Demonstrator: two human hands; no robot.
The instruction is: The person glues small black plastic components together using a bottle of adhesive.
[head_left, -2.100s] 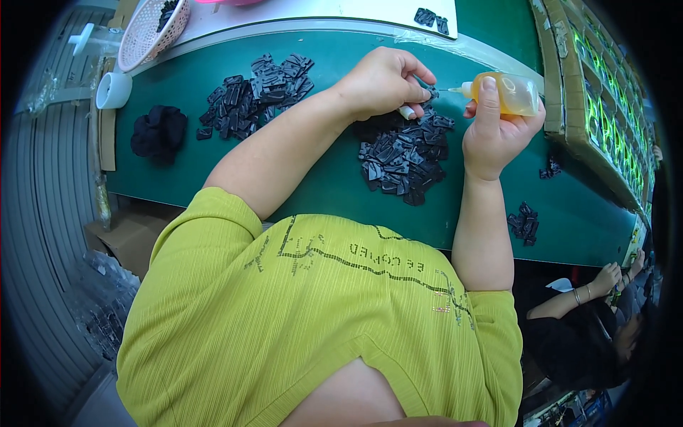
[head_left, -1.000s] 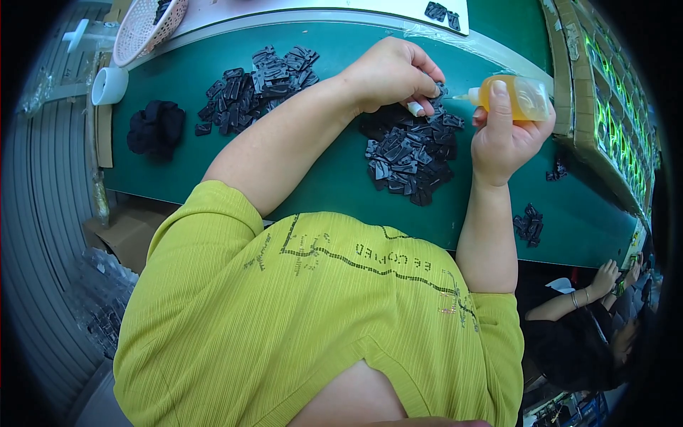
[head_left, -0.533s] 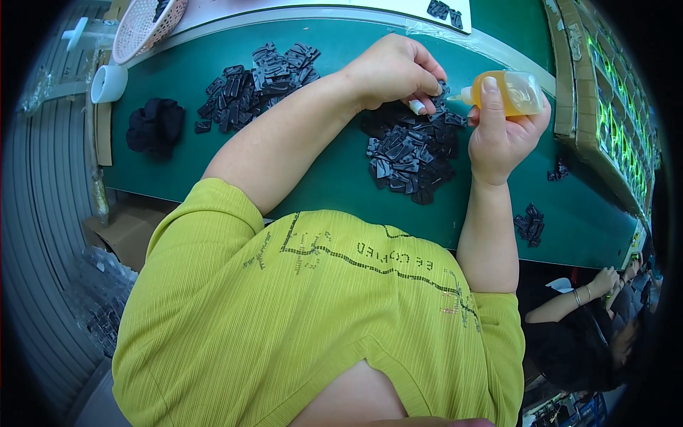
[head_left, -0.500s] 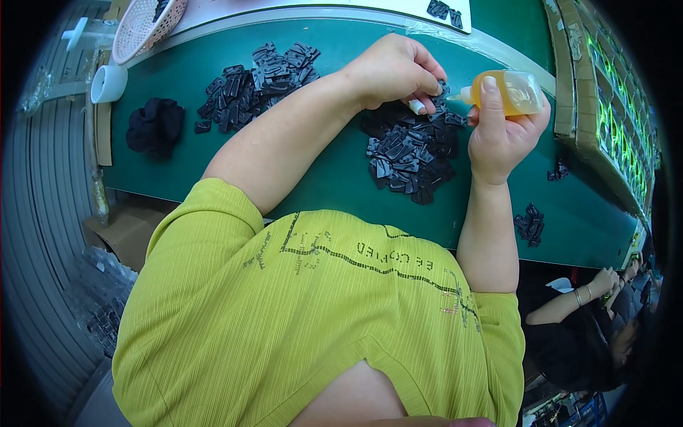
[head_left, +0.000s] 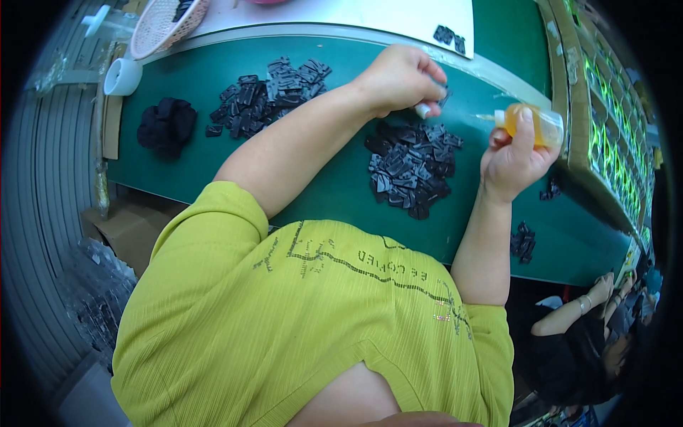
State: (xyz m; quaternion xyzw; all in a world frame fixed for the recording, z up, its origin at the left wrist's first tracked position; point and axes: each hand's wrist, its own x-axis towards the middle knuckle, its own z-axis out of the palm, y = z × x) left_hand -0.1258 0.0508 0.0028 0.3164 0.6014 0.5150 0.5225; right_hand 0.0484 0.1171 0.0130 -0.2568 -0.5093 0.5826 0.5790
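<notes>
drew bottle (head_left: 546, 128) in r hand (head_left: 518, 162) grip back from blk piece (head_left: 445, 97) pinched in l hand (head_left: 400, 80), leaving nozzle (head_left: 485, 117) clear of it.

Glossy plastic bottle (head_left: 551, 128); smooth plastic pieces (head_left: 409, 171); matt cloth bundle (head_left: 167, 128); smooth tabletop (head_left: 327, 188)

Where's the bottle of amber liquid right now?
Head view, upper right: the bottle is in the right hand, nozzle pointing left, just left of the cardboard-edged rack. The central black-parts pile lies lower left.
</notes>
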